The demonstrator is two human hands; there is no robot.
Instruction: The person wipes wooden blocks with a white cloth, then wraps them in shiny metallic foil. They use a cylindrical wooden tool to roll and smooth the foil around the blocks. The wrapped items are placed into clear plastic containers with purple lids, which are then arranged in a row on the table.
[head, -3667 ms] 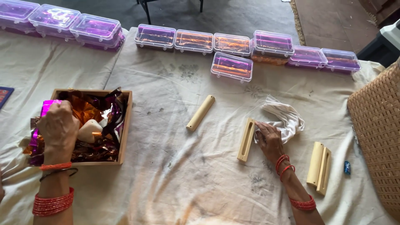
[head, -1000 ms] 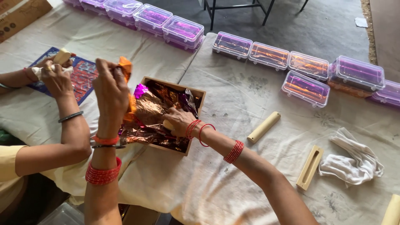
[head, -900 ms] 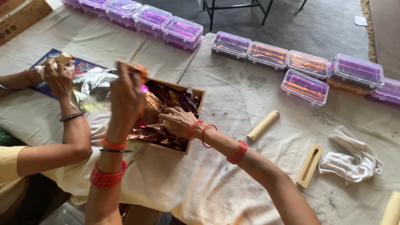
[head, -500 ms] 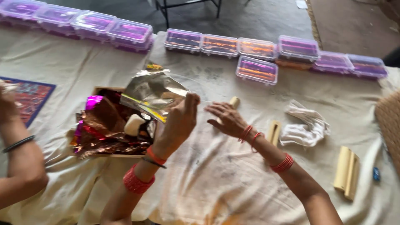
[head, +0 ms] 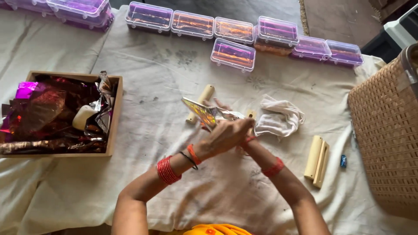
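My left hand (head: 226, 137) and my right hand (head: 217, 105) meet over the middle of the cloth-covered table. Both grip a shiny silver foil sheet (head: 201, 112) with rainbow glints, held just above the cloth. The left hand covers most of the right hand, so only its fingertips show beyond the foil. Under the foil lies a pale wooden roller (head: 204, 95). A small wooden block (head: 251, 115) sits right beside the hands, and a crumpled white cloth (head: 281, 116) lies to its right.
A wooden box (head: 115, 117) of purple and copper foils stands at the left. Several clear plastic boxes (head: 233, 55) line the far edge. A wicker basket (head: 385, 130) fills the right side. Two wooden pieces (head: 318, 159) and a small blue object (head: 343, 161) lie near it.
My left hand has carried the foil sheet from the wooden box to the table's middle, where my right hand joined it. The other person's arms at the left are out of view.
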